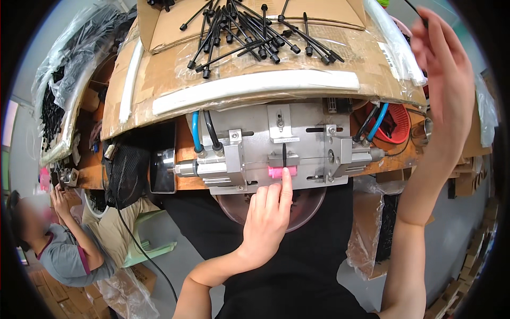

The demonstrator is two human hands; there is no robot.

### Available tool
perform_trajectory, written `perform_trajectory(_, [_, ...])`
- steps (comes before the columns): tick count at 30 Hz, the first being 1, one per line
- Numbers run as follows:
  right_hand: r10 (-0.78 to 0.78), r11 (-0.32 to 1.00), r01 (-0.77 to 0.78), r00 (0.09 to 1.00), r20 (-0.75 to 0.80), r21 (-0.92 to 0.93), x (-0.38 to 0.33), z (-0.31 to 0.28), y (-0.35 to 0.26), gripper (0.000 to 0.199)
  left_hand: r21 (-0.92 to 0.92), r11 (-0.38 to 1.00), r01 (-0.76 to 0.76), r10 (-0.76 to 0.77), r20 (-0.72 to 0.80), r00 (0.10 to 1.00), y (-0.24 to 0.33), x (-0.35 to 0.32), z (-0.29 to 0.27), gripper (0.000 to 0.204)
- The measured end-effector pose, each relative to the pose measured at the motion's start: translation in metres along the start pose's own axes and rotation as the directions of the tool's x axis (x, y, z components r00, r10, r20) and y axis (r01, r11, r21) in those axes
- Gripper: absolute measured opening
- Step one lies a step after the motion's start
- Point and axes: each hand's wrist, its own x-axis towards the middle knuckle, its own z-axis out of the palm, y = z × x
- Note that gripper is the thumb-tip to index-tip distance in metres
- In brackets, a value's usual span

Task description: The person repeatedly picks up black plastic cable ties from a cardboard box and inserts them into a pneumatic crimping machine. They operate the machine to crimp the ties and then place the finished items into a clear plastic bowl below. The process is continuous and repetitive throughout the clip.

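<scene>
My left hand (pixel 268 215) reaches up to a grey metal jig (pixel 276 146) at the bench edge, its index fingertip pressing a small pink block (pixel 276 171) in the jig's middle slot. A short black pin (pixel 284 154) stands upright just above that block. My right hand (pixel 443 69) is raised at the far right, fingers pinched on the end of a thin black piece (pixel 419 13) near a clear plastic bag. A pile of black pins with round heads (pixel 249 29) lies on the cardboard tray (pixel 239 74) above the jig.
Blue and black hoses (pixel 197 133) feed the jig's left side, more hoses on the right beside a red basket (pixel 396 125). A black mesh bag (pixel 127 170) hangs at left. Another person sits at lower left (pixel 58 239). Plastic bags of black parts lie at upper left (pixel 79 48).
</scene>
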Motion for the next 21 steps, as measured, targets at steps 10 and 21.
perform_trajectory(10, [0.090, 0.980, -0.081, 0.995, 0.043, -0.180, -0.162, 0.063, 0.001, 0.039, -0.091, 0.996, -0.025, 0.028, 0.038, 0.999, -0.007, 0.007, -0.023, 0.071])
perform_trajectory(21, [0.088, 0.936, 0.029, 0.945, 0.313, -0.350, -0.227, 0.128, 0.039, 0.068, -0.132, 0.990, -0.043, 0.004, -0.288, 0.958, -0.129, 0.151, -0.101, 0.010])
